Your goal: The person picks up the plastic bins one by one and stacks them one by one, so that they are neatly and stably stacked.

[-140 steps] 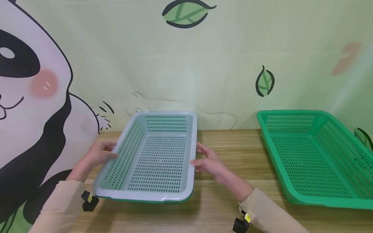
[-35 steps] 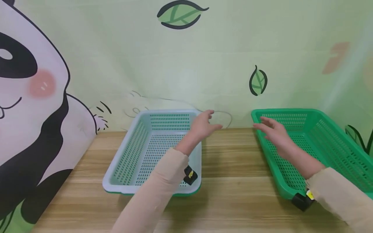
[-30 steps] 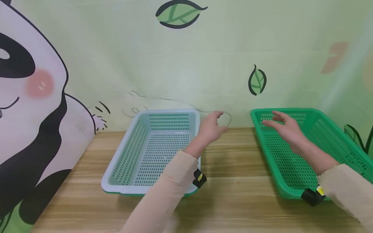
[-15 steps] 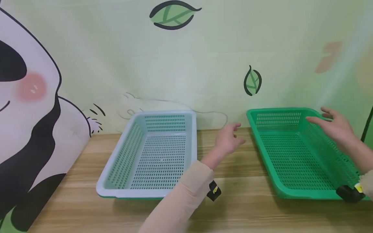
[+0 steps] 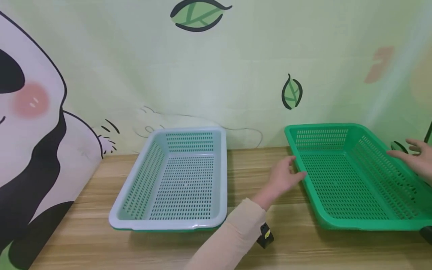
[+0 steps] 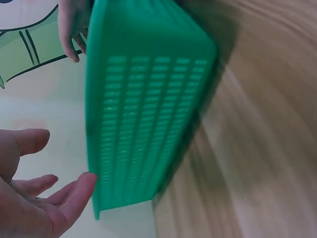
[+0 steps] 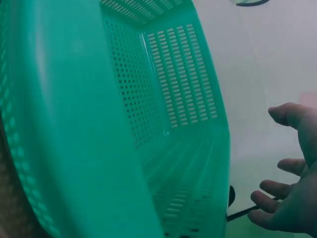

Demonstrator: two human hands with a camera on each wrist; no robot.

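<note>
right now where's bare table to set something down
Bare wood lies between the pale basket and green basket, though the left hand sits at its right edge, and along the table's front edge. The right hand crowds the green basket's far side.

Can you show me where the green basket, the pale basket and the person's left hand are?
green basket point(image 5: 341, 187), head view, on its perforated floor.
pale basket point(image 5: 183, 187), head view, on its perforated floor.
left hand point(image 5: 284, 177), head view, on the back of the hand.
</note>
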